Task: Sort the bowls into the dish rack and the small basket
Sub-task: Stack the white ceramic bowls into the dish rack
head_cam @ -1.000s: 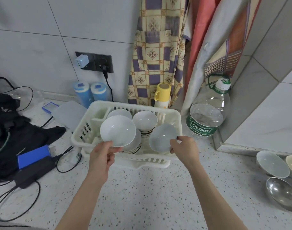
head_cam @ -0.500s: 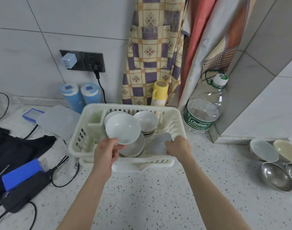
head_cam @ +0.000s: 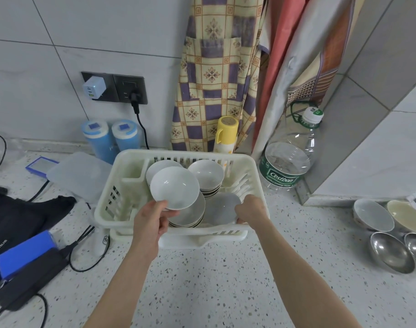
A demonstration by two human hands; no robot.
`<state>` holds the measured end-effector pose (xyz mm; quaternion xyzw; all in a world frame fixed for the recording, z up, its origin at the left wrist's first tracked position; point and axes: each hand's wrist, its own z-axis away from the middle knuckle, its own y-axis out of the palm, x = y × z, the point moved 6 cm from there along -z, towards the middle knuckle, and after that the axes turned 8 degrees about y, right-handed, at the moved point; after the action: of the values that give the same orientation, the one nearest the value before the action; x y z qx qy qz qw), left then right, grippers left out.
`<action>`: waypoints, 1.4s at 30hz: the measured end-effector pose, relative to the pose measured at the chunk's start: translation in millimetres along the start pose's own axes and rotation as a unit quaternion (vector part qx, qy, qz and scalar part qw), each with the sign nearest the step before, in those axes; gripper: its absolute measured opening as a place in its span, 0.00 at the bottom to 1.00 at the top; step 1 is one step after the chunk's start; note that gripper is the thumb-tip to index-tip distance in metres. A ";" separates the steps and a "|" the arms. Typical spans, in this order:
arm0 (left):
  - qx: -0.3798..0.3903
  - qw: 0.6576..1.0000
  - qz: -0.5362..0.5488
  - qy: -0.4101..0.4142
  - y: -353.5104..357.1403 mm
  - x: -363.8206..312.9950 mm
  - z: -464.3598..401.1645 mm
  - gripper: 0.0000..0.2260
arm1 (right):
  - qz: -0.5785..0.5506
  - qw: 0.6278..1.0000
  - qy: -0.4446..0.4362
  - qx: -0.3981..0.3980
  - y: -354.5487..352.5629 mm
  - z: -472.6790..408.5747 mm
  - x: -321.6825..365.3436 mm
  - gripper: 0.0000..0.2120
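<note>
A cream plastic dish rack [head_cam: 107, 204] stands on the speckled counter and holds stacked white bowls [head_cam: 205, 172]. My left hand [head_cam: 151, 220] grips the near edge of a white bowl [head_cam: 175, 187], held tilted above a stack in the rack. My right hand [head_cam: 250, 209] holds a grey-white bowl [head_cam: 222, 207] low inside the rack's right front corner. At the far right, two ceramic bowls [head_cam: 372, 215] and two steel bowls [head_cam: 391, 252] sit on the counter. No small basket is in view.
A large water bottle [head_cam: 288, 162] stands right of the rack, with a yellow cup [head_cam: 225, 133] and hanging cloths behind it. Two blue canisters [head_cam: 112, 138] and a plastic lid [head_cam: 76, 174] lie to the left. Black gear, a blue box [head_cam: 22, 254] and cables fill the left counter.
My right hand has lowered its bowl from the rack's front rim down into the right front corner. My left hand has carried its bowl slightly further over the rack.
</note>
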<state>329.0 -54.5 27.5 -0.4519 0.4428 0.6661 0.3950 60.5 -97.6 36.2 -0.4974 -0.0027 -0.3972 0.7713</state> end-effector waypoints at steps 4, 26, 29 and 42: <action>-0.005 1.000 -0.002 -0.005 0.6 0.3 -1.9 0.09 | 0.037 0.999 -0.016 0.008 3.1 -0.2 1.2 0.08; -0.009 1.000 -0.003 -0.016 14.7 7.6 0.2 0.07 | 0.228 0.970 -0.080 -0.022 -2.1 -1.2 0.0 0.08; -0.007 1.000 -0.011 -0.014 19.0 7.5 -0.2 0.08 | 0.224 0.970 -0.091 -0.017 -2.7 -1.8 -0.7 0.06; 0.046 0.996 -0.069 -0.009 60.4 -0.2 12.0 0.08 | -0.219 0.960 -0.165 0.061 -37.7 13.8 -1.9 0.12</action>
<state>270.1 -61.0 44.1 -0.4571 0.4373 0.6198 0.4643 41.5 -93.0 71.3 -0.4951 -0.2634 -0.4679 0.6831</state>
